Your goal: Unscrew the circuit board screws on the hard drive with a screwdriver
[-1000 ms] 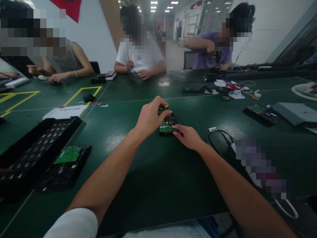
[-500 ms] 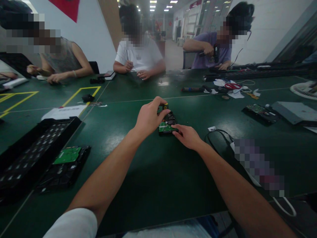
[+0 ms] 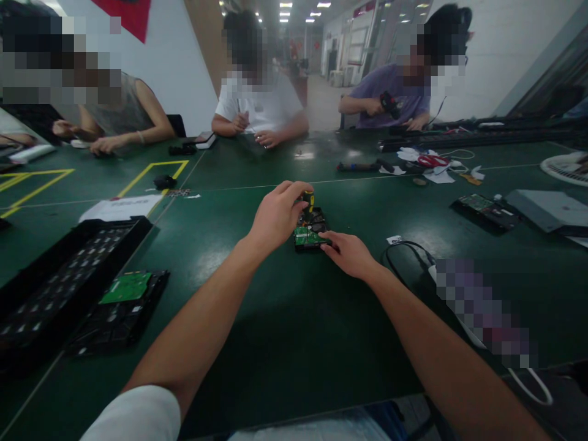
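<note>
A black hard drive with a green circuit board facing up lies on the green table in front of me. My left hand is closed round a small screwdriver with a yellow and black handle, held upright over the drive's far end. My right hand rests at the drive's near right corner, fingers pressed against its edge and holding it in place.
A second hard drive and a black tray lie at the left. Another drive, a grey box and a black cable are at the right. Three people sit across the table; scissors and scraps lie far right.
My left hand has shifted a little and the screwdriver's yellow handle now shows more clearly above the drive. The person at the far right has lowered a power tool.
</note>
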`<act>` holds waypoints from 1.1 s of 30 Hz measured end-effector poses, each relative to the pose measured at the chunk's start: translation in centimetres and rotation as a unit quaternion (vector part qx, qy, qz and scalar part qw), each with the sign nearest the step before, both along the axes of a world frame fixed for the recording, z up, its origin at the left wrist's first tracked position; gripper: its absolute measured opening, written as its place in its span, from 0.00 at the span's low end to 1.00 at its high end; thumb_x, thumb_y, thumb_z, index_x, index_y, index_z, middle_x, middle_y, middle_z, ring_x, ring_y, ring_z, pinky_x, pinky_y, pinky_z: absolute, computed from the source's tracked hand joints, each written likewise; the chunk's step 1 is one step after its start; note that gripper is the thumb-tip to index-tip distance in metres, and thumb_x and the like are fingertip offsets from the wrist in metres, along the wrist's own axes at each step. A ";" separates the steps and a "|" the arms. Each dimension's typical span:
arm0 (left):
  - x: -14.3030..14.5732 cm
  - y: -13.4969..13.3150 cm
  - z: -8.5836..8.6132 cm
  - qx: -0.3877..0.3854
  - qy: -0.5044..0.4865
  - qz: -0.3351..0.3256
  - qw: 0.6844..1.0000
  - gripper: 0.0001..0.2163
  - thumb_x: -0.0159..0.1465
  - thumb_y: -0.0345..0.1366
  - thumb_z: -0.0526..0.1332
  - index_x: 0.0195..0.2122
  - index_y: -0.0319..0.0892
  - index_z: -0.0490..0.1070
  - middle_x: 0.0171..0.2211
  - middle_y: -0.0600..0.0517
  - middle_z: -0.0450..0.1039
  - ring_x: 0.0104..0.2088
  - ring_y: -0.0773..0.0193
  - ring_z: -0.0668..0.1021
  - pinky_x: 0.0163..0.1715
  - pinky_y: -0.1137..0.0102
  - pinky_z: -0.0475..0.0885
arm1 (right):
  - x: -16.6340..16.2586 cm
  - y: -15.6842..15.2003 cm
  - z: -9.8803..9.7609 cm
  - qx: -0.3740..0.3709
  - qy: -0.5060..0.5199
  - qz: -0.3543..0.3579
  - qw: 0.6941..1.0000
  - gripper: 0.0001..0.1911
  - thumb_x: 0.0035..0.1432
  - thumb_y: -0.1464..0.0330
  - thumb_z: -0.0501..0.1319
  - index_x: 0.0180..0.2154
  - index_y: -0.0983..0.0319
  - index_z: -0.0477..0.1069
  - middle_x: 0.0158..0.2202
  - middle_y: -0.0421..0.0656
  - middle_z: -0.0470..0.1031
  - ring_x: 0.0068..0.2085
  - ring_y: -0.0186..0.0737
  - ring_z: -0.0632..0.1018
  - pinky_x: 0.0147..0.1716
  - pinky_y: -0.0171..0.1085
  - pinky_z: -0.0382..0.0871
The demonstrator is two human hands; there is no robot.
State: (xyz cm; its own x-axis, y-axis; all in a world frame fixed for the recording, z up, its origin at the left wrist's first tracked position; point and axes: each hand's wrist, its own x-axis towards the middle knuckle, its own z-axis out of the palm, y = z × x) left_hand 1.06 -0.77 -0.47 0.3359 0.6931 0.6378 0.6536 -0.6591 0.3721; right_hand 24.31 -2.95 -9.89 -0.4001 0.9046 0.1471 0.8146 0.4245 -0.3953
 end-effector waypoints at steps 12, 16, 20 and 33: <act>0.5 -0.1 -0.6 -0.041 -0.042 -0.003 0.998 0.12 0.67 0.36 0.68 0.49 0.47 0.68 0.44 0.50 0.80 0.44 0.58 0.83 0.47 0.62 0.78 | 0.2 0.0 -0.1 0.002 0.010 0.005 1.000 0.22 0.73 0.58 0.57 0.63 0.56 0.72 0.44 0.46 0.81 0.39 0.42 0.78 0.37 0.38 0.66; 0.4 -0.1 -0.3 -0.024 -0.021 -0.013 0.999 0.10 0.69 0.32 0.64 0.50 0.47 0.70 0.47 0.49 0.79 0.44 0.60 0.82 0.48 0.62 0.77 | 0.1 0.1 -0.1 0.002 0.008 0.002 1.000 0.22 0.73 0.58 0.57 0.63 0.56 0.72 0.44 0.46 0.81 0.38 0.42 0.78 0.37 0.38 0.66; 0.3 0.0 0.0 -0.004 -0.015 -0.001 1.000 0.11 0.68 0.28 0.61 0.50 0.46 0.73 0.49 0.47 0.76 0.46 0.59 0.80 0.49 0.62 0.77 | 0.1 0.1 -0.1 0.000 0.003 0.002 1.000 0.22 0.73 0.58 0.57 0.64 0.57 0.72 0.44 0.46 0.81 0.38 0.42 0.79 0.36 0.38 0.66; 0.3 0.1 -0.5 -0.043 -0.050 0.003 0.998 0.10 0.68 0.34 0.66 0.48 0.47 0.69 0.47 0.49 0.81 0.45 0.58 0.83 0.47 0.61 0.78 | 0.2 0.1 -0.2 0.003 0.007 0.004 1.000 0.22 0.73 0.58 0.57 0.64 0.56 0.72 0.47 0.47 0.81 0.40 0.43 0.79 0.38 0.38 0.67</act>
State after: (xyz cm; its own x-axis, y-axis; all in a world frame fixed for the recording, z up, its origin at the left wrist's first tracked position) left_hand 1.36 -0.63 -1.02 0.2693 0.7488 0.6056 0.6147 -0.6177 0.4905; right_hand 24.49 -2.85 -10.07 -0.4049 0.9006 0.1580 0.8054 0.4330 -0.4048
